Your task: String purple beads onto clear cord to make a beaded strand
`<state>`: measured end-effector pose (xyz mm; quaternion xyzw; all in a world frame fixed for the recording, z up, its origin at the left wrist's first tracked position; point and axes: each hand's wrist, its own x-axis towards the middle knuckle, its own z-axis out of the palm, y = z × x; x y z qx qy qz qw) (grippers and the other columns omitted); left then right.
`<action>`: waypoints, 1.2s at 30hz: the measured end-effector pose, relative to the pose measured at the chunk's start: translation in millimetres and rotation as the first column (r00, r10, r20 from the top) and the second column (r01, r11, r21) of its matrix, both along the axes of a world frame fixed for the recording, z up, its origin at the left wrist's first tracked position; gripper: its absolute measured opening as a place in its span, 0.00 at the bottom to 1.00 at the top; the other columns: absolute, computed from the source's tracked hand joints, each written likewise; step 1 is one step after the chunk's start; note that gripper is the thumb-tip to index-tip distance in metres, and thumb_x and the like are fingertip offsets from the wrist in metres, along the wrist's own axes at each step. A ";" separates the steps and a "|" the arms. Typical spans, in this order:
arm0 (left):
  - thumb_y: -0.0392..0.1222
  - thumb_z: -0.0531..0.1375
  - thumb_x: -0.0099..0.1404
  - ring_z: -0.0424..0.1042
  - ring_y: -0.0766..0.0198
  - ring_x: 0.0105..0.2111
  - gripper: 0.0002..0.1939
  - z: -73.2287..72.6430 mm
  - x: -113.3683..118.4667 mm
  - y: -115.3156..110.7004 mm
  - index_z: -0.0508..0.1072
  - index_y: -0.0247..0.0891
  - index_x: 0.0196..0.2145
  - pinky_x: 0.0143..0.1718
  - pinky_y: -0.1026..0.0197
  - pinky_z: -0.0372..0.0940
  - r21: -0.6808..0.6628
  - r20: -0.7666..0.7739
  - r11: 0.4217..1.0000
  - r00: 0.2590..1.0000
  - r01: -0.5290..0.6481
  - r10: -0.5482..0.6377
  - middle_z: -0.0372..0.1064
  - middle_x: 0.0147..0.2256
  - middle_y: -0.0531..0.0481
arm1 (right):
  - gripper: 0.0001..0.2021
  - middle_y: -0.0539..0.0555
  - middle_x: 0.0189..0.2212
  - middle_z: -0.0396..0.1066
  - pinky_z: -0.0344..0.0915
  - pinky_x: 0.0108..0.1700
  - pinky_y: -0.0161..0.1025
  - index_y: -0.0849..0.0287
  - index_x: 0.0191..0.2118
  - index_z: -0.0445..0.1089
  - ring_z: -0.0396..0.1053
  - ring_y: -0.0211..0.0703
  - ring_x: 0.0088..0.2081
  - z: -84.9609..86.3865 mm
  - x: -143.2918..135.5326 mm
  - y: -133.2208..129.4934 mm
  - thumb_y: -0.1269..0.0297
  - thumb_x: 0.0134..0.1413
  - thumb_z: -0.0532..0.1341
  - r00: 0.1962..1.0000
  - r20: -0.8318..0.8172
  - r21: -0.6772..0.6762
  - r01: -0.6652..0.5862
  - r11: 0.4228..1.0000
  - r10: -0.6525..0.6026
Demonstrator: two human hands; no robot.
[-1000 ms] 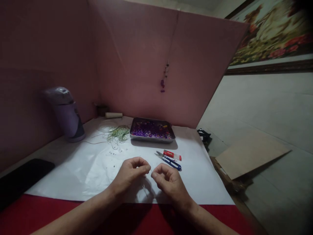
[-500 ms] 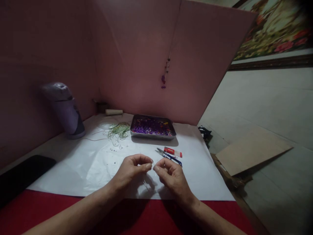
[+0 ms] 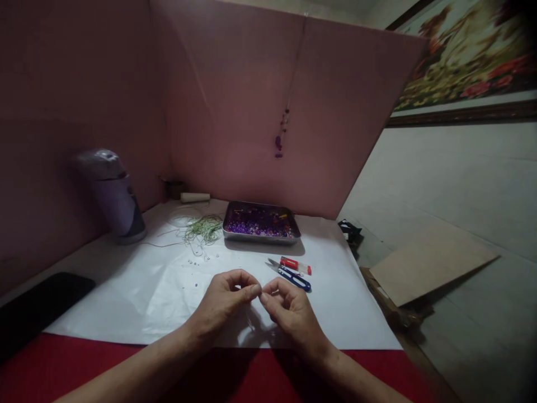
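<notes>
My left hand (image 3: 230,294) is closed in a pinch, thumb against forefinger, over the front of the white sheet (image 3: 168,302). Facing it, my right hand (image 3: 293,313) pinches too, and the fingertips of both hands meet. A thin pale thread (image 3: 250,320) hangs below the fingers; its ends and anything tiny on it are hard to make out. Just beyond my right hand lie blue-handled thread snips (image 3: 296,279), blades pointing left, and a red lighter (image 3: 296,265). A metal tray (image 3: 262,239) of purple beads stands farther back.
Green tangled thread (image 3: 203,228) lies left of the tray, with several tiny loose beads (image 3: 195,263) nearer. A purple bottle (image 3: 119,201) and a black phone-like slab (image 3: 46,296) are at the left. A beaded strand (image 3: 280,137) hangs on the pink panel (image 3: 230,112).
My fingertips have come together, closing the small gap between the hands where a strand showed. The view has tilted slightly, so everything sits a little lower.
</notes>
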<state>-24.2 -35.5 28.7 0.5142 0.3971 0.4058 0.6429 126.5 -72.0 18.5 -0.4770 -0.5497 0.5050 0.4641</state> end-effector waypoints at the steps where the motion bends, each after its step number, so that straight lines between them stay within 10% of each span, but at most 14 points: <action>1: 0.45 0.66 0.48 0.62 0.70 0.20 0.13 0.2 0.2 0.1 0.70 0.33 0.24 0.24 0.66 0.55 0.001 -0.009 1.000 1.000 -0.007 0.007 0.66 0.20 0.53 | 0.14 0.42 0.15 0.53 0.44 0.20 0.30 0.60 0.29 0.62 0.47 0.30 0.17 -0.2 0.2 0.0 0.53 0.52 0.60 1.000 0.002 0.010 0.001 1.000 -0.001; 36: 0.44 0.65 0.50 0.60 0.71 0.20 0.10 -0.7 0.4 1.7 0.71 0.34 0.25 0.24 0.66 0.55 -0.010 -0.026 0.999 0.999 0.034 -0.034 0.65 0.21 0.54 | 0.12 0.41 0.13 0.50 0.42 0.20 0.30 0.60 0.27 0.63 0.44 0.29 0.17 0.6 3.3 1.0 0.56 0.50 0.61 0.994 -0.010 0.027 0.108 0.994 -0.108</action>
